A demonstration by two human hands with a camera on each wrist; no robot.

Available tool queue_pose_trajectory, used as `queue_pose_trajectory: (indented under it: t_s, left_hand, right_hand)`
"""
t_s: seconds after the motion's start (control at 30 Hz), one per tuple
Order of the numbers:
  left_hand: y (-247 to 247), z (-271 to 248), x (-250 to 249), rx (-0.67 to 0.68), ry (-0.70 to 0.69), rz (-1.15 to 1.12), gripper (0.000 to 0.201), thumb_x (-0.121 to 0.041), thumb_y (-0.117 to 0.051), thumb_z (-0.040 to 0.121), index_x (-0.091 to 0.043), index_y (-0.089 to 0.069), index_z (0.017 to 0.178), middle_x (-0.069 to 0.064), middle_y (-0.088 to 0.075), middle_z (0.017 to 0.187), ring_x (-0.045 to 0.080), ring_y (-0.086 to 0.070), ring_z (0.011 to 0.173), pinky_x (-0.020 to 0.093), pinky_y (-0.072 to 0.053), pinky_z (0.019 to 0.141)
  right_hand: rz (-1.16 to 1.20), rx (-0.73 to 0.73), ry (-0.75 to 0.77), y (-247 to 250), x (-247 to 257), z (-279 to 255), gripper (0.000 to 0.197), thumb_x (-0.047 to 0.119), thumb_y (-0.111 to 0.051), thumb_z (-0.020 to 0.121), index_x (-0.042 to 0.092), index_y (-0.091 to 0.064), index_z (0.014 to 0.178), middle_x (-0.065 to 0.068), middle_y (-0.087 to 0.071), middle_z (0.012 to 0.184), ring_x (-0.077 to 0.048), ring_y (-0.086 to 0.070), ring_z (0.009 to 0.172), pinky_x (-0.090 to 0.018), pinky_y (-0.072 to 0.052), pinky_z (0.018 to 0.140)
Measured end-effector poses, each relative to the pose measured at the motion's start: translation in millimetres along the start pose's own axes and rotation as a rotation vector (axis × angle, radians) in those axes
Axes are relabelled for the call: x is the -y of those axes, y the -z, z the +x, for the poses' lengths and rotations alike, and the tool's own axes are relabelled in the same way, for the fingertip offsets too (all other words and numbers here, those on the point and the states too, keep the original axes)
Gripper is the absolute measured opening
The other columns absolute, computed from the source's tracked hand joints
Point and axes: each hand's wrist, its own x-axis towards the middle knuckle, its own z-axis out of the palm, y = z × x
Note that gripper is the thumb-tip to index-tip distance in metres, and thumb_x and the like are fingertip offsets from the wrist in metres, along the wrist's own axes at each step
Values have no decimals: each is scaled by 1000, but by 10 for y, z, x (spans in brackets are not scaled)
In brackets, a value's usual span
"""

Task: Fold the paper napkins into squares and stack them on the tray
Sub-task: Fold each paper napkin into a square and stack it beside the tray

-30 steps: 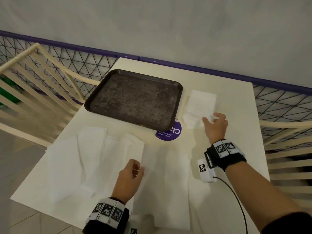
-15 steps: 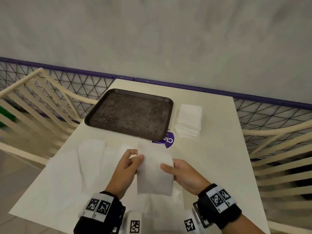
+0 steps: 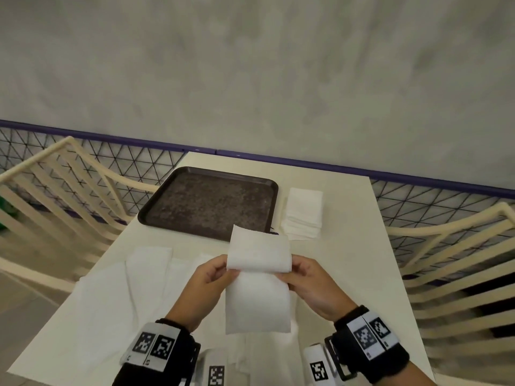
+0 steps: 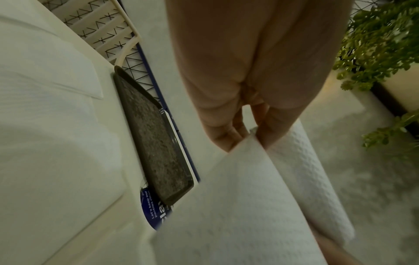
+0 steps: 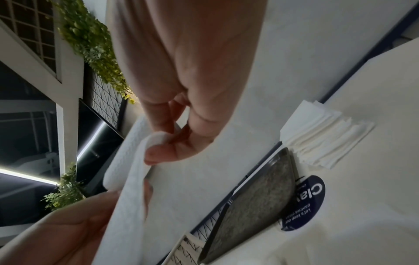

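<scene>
- Napkin (image 3: 257, 277), half folded, held above the table (image 3: 342, 263); left hand (image 3: 207, 285) and right hand (image 3: 309, 285) each pinch one side edge.
- Tray (image 3: 207, 203) beyond, bare; napkin's top edge overlaps its near rim in the head view.
- Folded stack (image 3: 303, 213) just right of the tray.
- Unfolded napkins (image 3: 133, 280) spread beneath the hands.
- Slatted chairs (image 3: 55, 185) flank the table.

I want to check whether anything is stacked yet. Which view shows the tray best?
The head view: the whole tray shows, with nothing on it. The left wrist view shows it edge-on; the right wrist view shows only a corner.
</scene>
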Motion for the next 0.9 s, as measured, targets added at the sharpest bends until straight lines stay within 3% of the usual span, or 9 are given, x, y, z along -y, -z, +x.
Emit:
queue_pose_trajectory:
  t_s: [0.1, 0.2, 0.33, 0.43, 0.53, 0.63, 0.77, 0.83, 0.9]
  left_hand:
    - [-16, -2, -32, 4, -7, -1, 22, -2, -48, 92, -9, -68, 100, -3, -72, 97, 7, -66, 90, 19, -52, 78]
    - [-5, 0, -50, 16, 4, 12, 25, 3, -44, 92, -6, -66, 87, -8, -69, 82, 4, -62, 77, 15, -48, 70]
    - [19, -8, -81, 28, 43, -36, 40, 0, -38, 95, -17, -68, 76, -3, -68, 84, 11, -62, 80, 21, -48, 74]
    - [2, -12, -133, 31, 83, -102, 36, 0, -33, 95, -9, -65, 79, -1, -69, 84, 12, -65, 82, 20, -50, 72]
    - [-31, -31, -192, 31, 85, -170, 33, -8, -32, 96, -5, -63, 85, -1, -68, 83, 12, -65, 80, 20, -51, 68]
    - [-66, -47, -195, -14, 36, -114, 22, -14, -41, 96, -7, -60, 86, -7, -67, 75, 5, -62, 71, 16, -49, 63]
    - [-111, -57, -181, -73, -42, -81, 8, -6, -53, 91, -9, -56, 97, -4, -70, 73, 6, -65, 67, 17, -51, 57]
    - [-125, -56, -183, -90, -85, -38, 20, -4, -55, 89, -16, -57, 105, -9, -68, 67, 2, -64, 65, 15, -50, 58]
    - [-118, -58, -173, -118, -167, 76, 25, -4, -58, 88, -21, -58, 106, -16, -62, 60, -3, -59, 61, 11, -47, 59]
  right_hand:
    - [-50, -16, 42, 6, 56, -21, 23, -7, -54, 88, 5, -69, 101, -4, -73, 98, -16, -68, 93, -21, -52, 76]
    - [-81, -17, 69, 21, 96, -35, 36, -12, -46, 88, 10, -72, 76, 1, -71, 91, -14, -66, 87, -18, -49, 72]
    - [-144, -20, 91, 37, 115, -50, 47, -11, -41, 90, 17, -71, 67, -7, -66, 101, -17, -63, 92, -24, -50, 79]
    - [-230, -41, 134, 48, 132, -58, 52, -10, -41, 90, 25, -72, 65, -5, -65, 105, -20, -61, 100, -33, -49, 89]
    - [-338, -66, 203, 42, 152, -67, 60, -13, -40, 88, 31, -73, 65, 2, -64, 103, -17, -59, 103, -28, -47, 91]
    - [-390, -74, 273, 25, 150, -67, 66, -17, -39, 85, 36, -73, 66, 6, -64, 102, -11, -59, 101, -22, -45, 89]
    - [-434, -66, 302, 31, 125, -59, 67, -18, -39, 83, 38, -73, 68, 6, -63, 104, -10, -58, 103, -31, -46, 93]
    - [-414, -29, 297, 38, 161, -81, 58, -15, -44, 81, 36, -73, 75, 6, -64, 106, -11, -58, 105, -31, -47, 92]
    - [-354, 66, 241, 36, 257, -146, 37, 3, -55, 70, 30, -69, 91, 7, -64, 111, -12, -57, 108, -26, -47, 92]
